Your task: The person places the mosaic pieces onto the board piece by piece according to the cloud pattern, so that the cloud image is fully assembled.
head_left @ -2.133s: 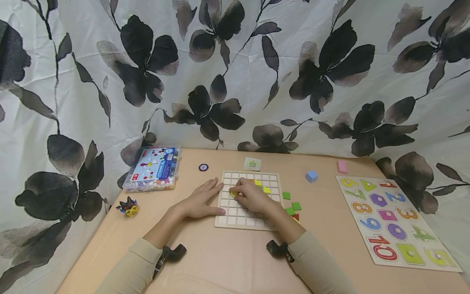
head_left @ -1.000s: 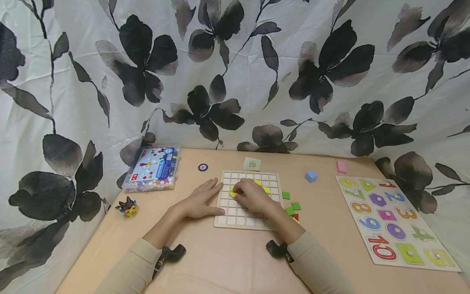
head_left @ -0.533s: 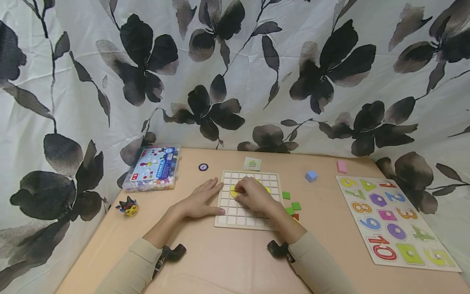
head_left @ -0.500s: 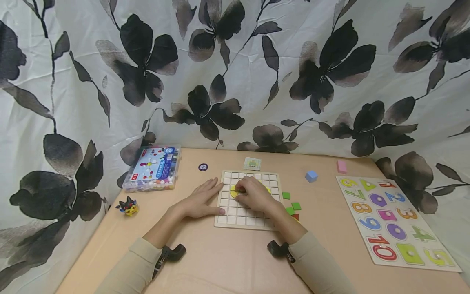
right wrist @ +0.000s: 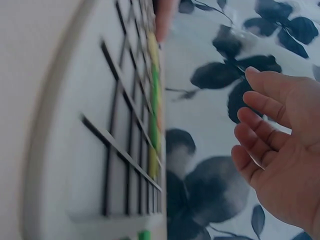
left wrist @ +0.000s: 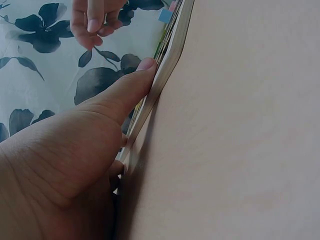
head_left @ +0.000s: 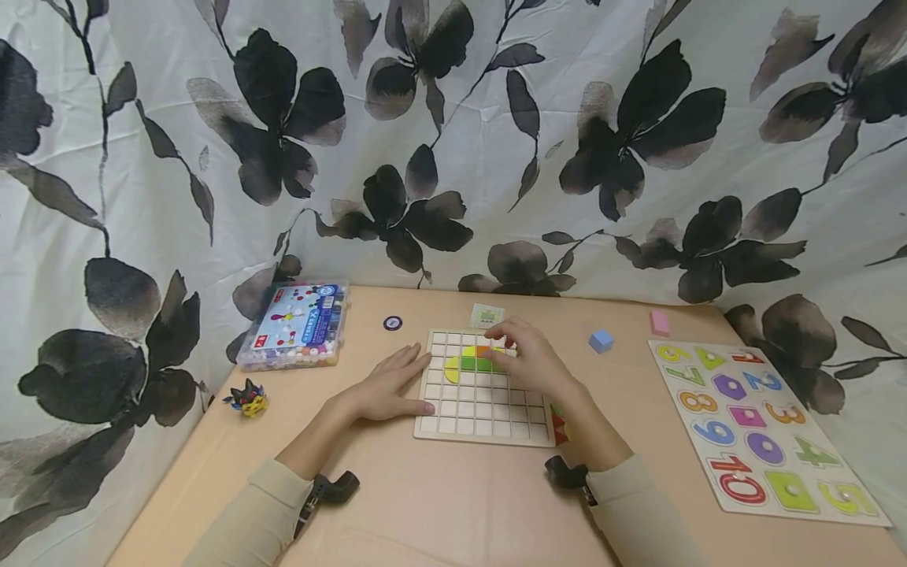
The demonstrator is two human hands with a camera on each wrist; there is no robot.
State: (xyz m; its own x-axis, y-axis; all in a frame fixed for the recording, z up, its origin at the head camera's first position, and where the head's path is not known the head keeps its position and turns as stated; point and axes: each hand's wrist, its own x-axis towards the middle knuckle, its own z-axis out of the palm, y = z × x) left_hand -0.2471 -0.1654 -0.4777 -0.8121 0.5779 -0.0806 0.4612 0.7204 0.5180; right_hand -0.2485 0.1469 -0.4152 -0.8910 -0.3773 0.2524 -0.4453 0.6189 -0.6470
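Observation:
A white grid board lies on the table. My left hand rests at its left edge, fingers extended, with the thumb touching the rim in the left wrist view. Above the board's upper right part is my right hand; its fingers are loosely bent, and the right wrist view shows nothing in them. On the grid sit a rounded yellow piece, a green row and an orange tile. The hand partly covers more yellow pieces. Red pieces right of the board are mostly hidden by the right forearm.
A small picture card lies behind the board. Leftward are a clear box of beads, a round token and a small figurine. To the right are a blue block, a pink block and a number puzzle board.
My right hand has risen off the yellow piece and moved right, its fingers loosened. The green row and orange tile now show. My left hand has stayed put.

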